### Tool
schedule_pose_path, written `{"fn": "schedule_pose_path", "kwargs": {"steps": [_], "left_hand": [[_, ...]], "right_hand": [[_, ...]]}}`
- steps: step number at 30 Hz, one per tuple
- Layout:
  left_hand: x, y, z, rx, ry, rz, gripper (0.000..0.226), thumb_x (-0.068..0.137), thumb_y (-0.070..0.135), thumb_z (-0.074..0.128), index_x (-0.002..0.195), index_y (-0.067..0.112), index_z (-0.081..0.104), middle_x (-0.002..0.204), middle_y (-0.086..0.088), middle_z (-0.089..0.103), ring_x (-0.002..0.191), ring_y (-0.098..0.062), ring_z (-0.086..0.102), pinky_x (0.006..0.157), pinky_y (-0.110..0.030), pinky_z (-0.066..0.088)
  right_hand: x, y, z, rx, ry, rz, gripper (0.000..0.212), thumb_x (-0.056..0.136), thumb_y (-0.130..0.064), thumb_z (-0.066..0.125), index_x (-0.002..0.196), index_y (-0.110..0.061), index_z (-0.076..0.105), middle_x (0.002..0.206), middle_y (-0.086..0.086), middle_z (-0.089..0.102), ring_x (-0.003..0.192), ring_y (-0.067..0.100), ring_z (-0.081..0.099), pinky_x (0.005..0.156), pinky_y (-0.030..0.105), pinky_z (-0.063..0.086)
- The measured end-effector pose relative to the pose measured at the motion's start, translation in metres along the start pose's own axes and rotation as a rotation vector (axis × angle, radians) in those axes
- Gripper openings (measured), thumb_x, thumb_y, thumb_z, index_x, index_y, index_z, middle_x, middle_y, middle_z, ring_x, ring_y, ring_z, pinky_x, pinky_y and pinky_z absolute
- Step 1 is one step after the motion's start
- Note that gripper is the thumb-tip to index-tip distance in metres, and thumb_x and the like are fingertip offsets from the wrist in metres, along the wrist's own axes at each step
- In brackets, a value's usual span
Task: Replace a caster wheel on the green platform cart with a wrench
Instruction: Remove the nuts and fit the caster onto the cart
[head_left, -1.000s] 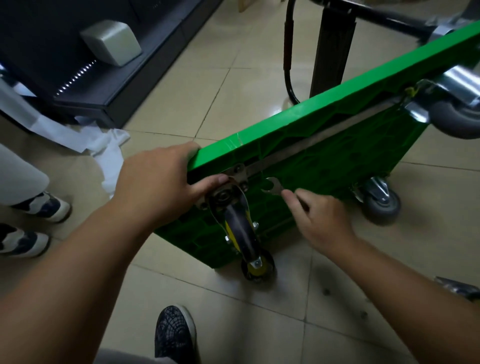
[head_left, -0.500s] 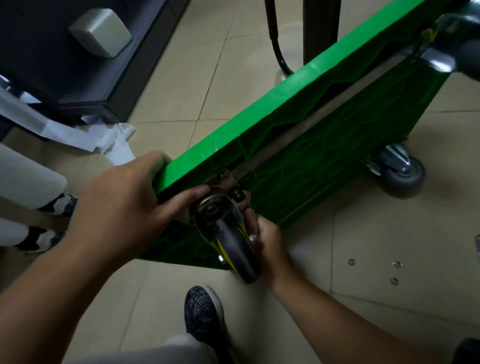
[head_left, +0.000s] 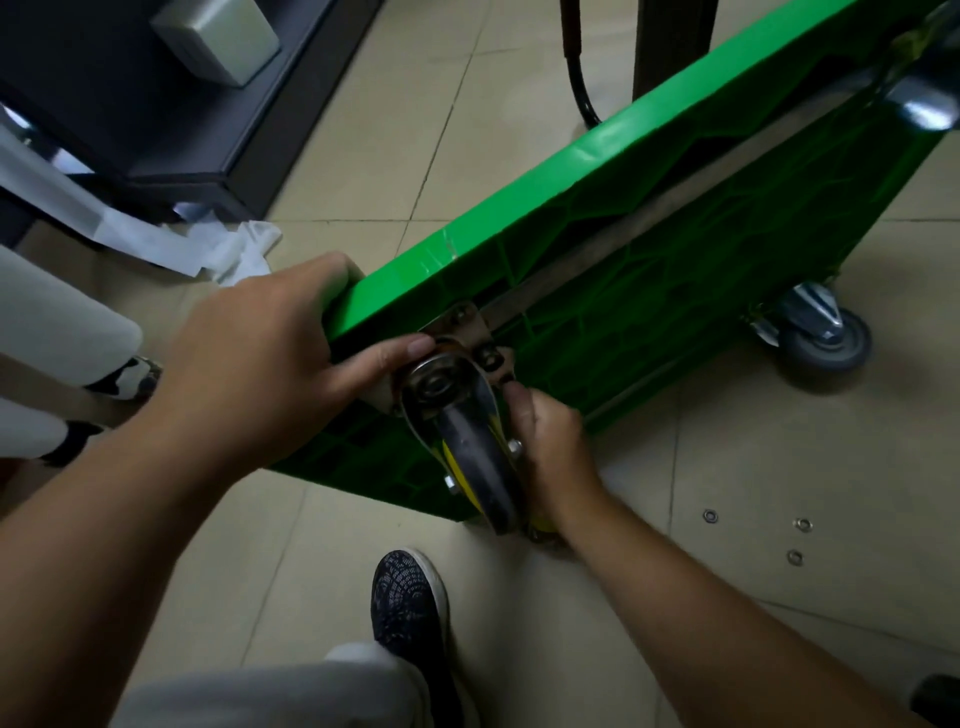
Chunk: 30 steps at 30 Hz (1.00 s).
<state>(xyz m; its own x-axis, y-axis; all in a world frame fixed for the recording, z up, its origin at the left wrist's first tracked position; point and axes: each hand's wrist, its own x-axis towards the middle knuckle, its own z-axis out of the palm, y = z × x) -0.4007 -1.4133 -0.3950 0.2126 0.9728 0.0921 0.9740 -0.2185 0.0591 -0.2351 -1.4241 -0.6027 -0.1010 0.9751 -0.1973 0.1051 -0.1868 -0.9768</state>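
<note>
The green platform cart (head_left: 675, 249) stands tipped on its long edge, underside facing me. At its near corner sits a black-and-yellow caster wheel (head_left: 467, 447) on a metal mounting plate (head_left: 467, 325). My left hand (head_left: 249, 364) grips the cart's upper edge at that corner, thumb pressed against the caster's swivel head. My right hand (head_left: 550, 441) is curled just behind the caster, fingertips at a bolt on the plate. The wrench is hidden behind the wheel and my fingers.
A grey caster (head_left: 826, 338) rests on the floor at the right; another caster (head_left: 924, 98) is at the top right. Three small washers (head_left: 709, 516) lie on the tiles. My shoe (head_left: 410, 597) is below, another person's shoes (head_left: 130, 382) left, a black shelf base (head_left: 208, 130) behind.
My right hand moved from the open right side of the plate, where the wrench showed, down behind the caster. The view dropped closer; my left hand kept its grip.
</note>
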Motion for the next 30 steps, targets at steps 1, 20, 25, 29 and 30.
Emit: {"fn": "schedule_pose_path", "kwargs": {"steps": [1, 20, 25, 29, 30], "left_hand": [[-0.001, 0.0, 0.0, 0.006, 0.005, 0.0, 0.066, 0.08, 0.087, 0.049, 0.093, 0.023, 0.056, 0.063, 0.009, 0.05, 0.056, -0.018, 0.052, 0.054, -0.038, 0.046], [0.006, -0.004, 0.002, -0.007, 0.027, 0.021, 0.072, 0.072, 0.091, 0.039, 0.092, 0.025, 0.058, 0.063, 0.012, 0.051, 0.056, -0.012, 0.051, 0.053, -0.036, 0.047], [0.008, -0.007, 0.003, -0.014, 0.002, -0.001, 0.075, 0.072, 0.093, 0.039, 0.095, 0.025, 0.059, 0.065, 0.009, 0.055, 0.057, -0.014, 0.055, 0.055, -0.04, 0.051], [0.008, -0.007, 0.002, -0.016, 0.012, -0.001, 0.072, 0.073, 0.092, 0.04, 0.093, 0.025, 0.058, 0.064, 0.01, 0.053, 0.056, -0.013, 0.053, 0.054, -0.039, 0.05], [0.008, -0.006, 0.002, -0.02, 0.011, -0.001, 0.072, 0.074, 0.091, 0.04, 0.093, 0.025, 0.058, 0.064, 0.01, 0.053, 0.056, -0.013, 0.053, 0.054, -0.04, 0.05]], "right_hand": [[0.008, 0.002, -0.017, -0.295, 0.095, -0.166, 0.056, 0.093, -0.064, 0.039, 0.067, -0.016, 0.052, 0.056, 0.002, 0.052, 0.055, 0.029, 0.055, 0.051, 0.037, 0.043], [-0.022, -0.013, -0.074, 0.07, 0.125, -0.324, 0.009, 0.103, -0.028, 0.045, 0.095, -0.029, 0.05, 0.074, 0.004, 0.057, 0.062, 0.011, 0.053, 0.058, 0.025, 0.043], [-0.035, -0.008, -0.029, 0.327, 0.041, -0.107, 0.012, 0.1, -0.025, 0.053, 0.093, -0.016, 0.056, 0.076, -0.002, 0.061, 0.067, 0.013, 0.054, 0.06, 0.026, 0.045], [-0.034, -0.007, -0.018, 0.33, 0.019, -0.137, 0.016, 0.101, -0.02, 0.053, 0.088, -0.011, 0.057, 0.077, 0.013, 0.055, 0.072, 0.016, 0.052, 0.065, 0.027, 0.042], [-0.032, -0.006, -0.017, 0.33, 0.009, -0.142, 0.016, 0.101, -0.017, 0.053, 0.089, -0.009, 0.058, 0.077, 0.013, 0.055, 0.073, 0.015, 0.052, 0.066, 0.025, 0.042]]}}
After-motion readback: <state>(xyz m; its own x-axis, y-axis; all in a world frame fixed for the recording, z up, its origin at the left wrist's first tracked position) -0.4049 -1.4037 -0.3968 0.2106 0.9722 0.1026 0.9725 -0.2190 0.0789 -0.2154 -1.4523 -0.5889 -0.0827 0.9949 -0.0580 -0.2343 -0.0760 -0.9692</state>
